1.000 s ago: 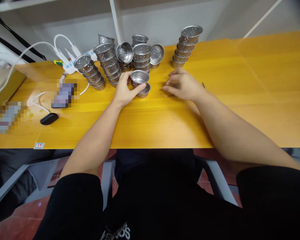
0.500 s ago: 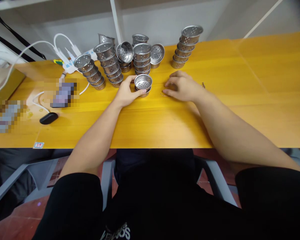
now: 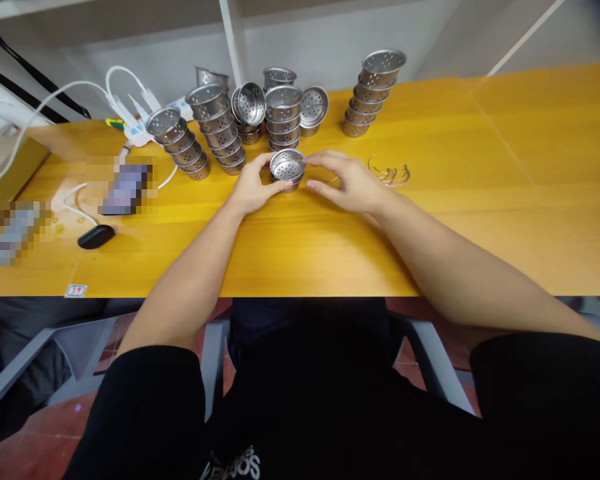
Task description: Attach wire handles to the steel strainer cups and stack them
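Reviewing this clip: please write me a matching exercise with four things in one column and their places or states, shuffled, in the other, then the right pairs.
Things
1. Person's bare left hand
2. Loose bunch of thin, curved golden wires
3. Small white tag with a blue border and red digits
4. Tall stack of round, perforated silver metal cups

Places or states
A. At the front edge of the yellow wooden table
B. Toward the back, apart from the other stacks
C. Gripping the nearest perforated cups
D. Lying just right of the right hand

Pairs: 1-C, 2-D, 3-A, 4-B
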The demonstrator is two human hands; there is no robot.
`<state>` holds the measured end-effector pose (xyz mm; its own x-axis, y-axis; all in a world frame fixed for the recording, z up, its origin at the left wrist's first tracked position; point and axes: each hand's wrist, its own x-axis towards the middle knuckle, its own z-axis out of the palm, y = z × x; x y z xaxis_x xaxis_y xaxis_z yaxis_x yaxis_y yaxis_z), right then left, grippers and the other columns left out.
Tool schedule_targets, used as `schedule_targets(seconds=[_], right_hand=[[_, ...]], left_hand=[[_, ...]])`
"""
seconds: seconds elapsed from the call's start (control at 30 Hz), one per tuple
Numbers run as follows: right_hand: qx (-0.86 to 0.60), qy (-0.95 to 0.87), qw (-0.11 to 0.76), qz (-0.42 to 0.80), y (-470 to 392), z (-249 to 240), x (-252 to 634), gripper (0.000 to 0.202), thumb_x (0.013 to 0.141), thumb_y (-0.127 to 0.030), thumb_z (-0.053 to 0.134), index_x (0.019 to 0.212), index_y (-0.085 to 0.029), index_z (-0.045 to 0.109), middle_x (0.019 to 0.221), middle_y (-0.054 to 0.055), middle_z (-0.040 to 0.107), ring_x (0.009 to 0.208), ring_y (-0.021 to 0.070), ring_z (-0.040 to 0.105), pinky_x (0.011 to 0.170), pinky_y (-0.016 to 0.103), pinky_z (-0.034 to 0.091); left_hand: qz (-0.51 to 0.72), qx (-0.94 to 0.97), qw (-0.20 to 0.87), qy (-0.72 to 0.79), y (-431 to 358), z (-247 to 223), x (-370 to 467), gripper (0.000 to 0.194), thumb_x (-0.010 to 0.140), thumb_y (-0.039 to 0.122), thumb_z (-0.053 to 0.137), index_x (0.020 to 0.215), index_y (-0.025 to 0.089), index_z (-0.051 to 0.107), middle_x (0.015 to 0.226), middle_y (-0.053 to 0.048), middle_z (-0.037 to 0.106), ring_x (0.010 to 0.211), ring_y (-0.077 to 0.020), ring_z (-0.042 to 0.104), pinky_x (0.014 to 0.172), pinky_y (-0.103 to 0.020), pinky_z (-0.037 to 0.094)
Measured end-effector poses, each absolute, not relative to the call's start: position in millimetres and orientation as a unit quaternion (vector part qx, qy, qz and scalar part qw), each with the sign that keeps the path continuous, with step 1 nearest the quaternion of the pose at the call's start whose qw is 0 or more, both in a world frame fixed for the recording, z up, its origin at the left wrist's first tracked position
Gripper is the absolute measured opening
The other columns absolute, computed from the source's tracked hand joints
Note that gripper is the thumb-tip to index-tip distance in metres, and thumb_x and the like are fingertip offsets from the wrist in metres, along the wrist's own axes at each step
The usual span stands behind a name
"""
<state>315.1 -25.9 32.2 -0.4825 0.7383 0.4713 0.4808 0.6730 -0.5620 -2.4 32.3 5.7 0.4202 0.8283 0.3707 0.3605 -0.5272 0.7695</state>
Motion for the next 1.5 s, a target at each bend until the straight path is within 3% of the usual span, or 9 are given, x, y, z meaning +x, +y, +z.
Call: schedule_targets(seconds=[0.17,0.63,0.9,1.13,1.3,1.4,1.5], right_hand=[[-0.370,-0.835,0.361,0.190,-26.7,29.5,313.1,0.068,0.121,-0.081,0.076,0.175,-0.040,0.086,0.173,0.012,0.088,0.158,0.0520,0.084,0.144,0.081,0.063],[-0.391,-0.825,0.353,0.207,-32.3,32.4,308.4,0.063,0.121,-0.071,0.080,0.171,-0.035,0.090,0.168,0.012,0.091,0.147,0.0470,0.091,0.136,0.073,0.071],[-0.397,-0.829,0.342,0.193,-27.9,34.1,314.3,0.070,0.119,-0.082,0.075,0.171,-0.037,0.088,0.167,0.012,0.092,0.147,0.0485,0.090,0.138,0.076,0.069],[-0.467,-0.798,0.351,0.148,7.4,27.3,332.3,0.080,0.114,-0.087,0.075,0.173,-0.033,0.082,0.166,0.022,0.085,0.132,0.0539,0.089,0.131,0.084,0.068],[-0.465,-0.804,0.348,0.128,54.7,17.6,343.5,0.081,0.116,-0.087,0.079,0.175,-0.032,0.077,0.162,0.016,0.086,0.134,0.0411,0.083,0.138,0.069,0.062],[-0.508,-0.788,0.333,0.105,79.0,20.3,337.3,0.074,0.115,-0.079,0.087,0.173,-0.035,0.076,0.162,0.011,0.087,0.132,0.0380,0.080,0.140,0.068,0.060],[-0.580,-0.769,0.256,0.083,90.7,32.5,322.0,0.066,0.119,-0.047,0.091,0.180,-0.028,0.073,0.171,0.016,0.081,0.139,0.0401,0.080,0.138,0.069,0.061]], left_hand=[[0.385,0.776,0.311,0.392,28.8,8.6,-0.6,0.084,0.092,0.060,0.107,0.161,0.019,0.081,0.166,-0.019,0.091,0.154,-0.0412,0.087,0.144,-0.059,0.067],[0.385,0.762,0.361,0.376,32.3,6.3,1.8,0.089,0.086,0.069,0.109,0.155,0.019,0.081,0.162,-0.021,0.092,0.150,-0.0423,0.090,0.143,-0.061,0.069],[0.377,0.764,0.368,0.372,33.5,2.9,5.1,0.095,0.087,0.077,0.109,0.159,0.023,0.079,0.168,-0.022,0.089,0.158,-0.0444,0.087,0.147,-0.065,0.066],[0.389,0.765,0.342,0.383,38.1,-10.5,3.8,0.100,0.093,0.070,0.105,0.173,0.026,0.064,0.185,-0.024,0.078,0.170,-0.0458,0.080,0.153,-0.065,0.062],[0.389,0.771,0.330,0.381,40.5,-14.2,1.6,0.098,0.094,0.064,0.103,0.173,0.023,0.060,0.185,-0.029,0.077,0.170,-0.0475,0.081,0.153,-0.069,0.061],[0.384,0.773,0.329,0.383,38.0,-12.2,1.8,0.092,0.095,0.062,0.103,0.170,0.026,0.063,0.181,-0.025,0.081,0.168,-0.0462,0.082,0.153,-0.070,0.062],[0.381,0.775,0.338,0.375,36.4,-10.6,1.9,0.087,0.096,0.062,0.101,0.166,0.025,0.065,0.178,-0.025,0.083,0.167,-0.0442,0.083,0.152,-0.066,0.063]])
